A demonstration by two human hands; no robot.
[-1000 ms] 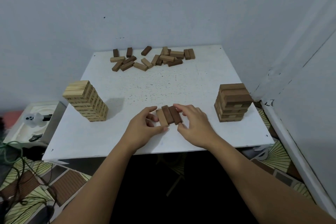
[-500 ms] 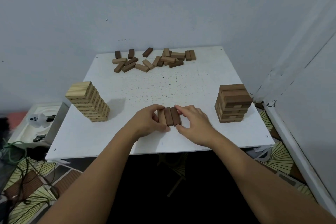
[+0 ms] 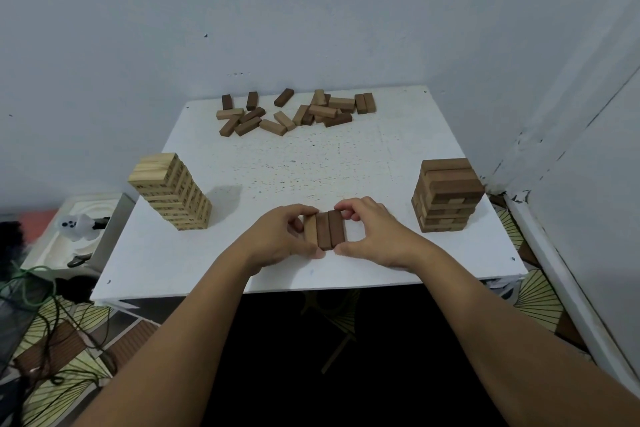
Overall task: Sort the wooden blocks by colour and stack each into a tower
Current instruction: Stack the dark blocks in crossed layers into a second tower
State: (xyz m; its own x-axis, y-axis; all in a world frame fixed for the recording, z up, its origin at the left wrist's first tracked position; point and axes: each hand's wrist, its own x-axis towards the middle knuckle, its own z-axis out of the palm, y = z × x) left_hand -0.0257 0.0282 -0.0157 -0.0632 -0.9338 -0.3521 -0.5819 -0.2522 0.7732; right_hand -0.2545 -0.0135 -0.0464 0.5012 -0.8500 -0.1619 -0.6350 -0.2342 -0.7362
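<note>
Three brown blocks [image 3: 325, 229] lie side by side near the front of the white table [image 3: 311, 163]. My left hand [image 3: 280, 236] grips the row from the left and my right hand [image 3: 372, 232] grips it from the right, thumbs at the near ends. A light pine tower [image 3: 171, 191] stands at the left. At the right stands a brown tower [image 3: 446, 195]. Several loose brown and tan blocks [image 3: 294, 113] lie scattered along the table's far edge.
Walls close in behind the table and on the right. To the left, below table height, sits a white tray [image 3: 52, 246] with small items. Cables [image 3: 41, 315] trail over the patterned floor at lower left.
Both hands have closed in on the three blocks and squared them into a tight straight row. The row now points straight away from me instead of slanting.
</note>
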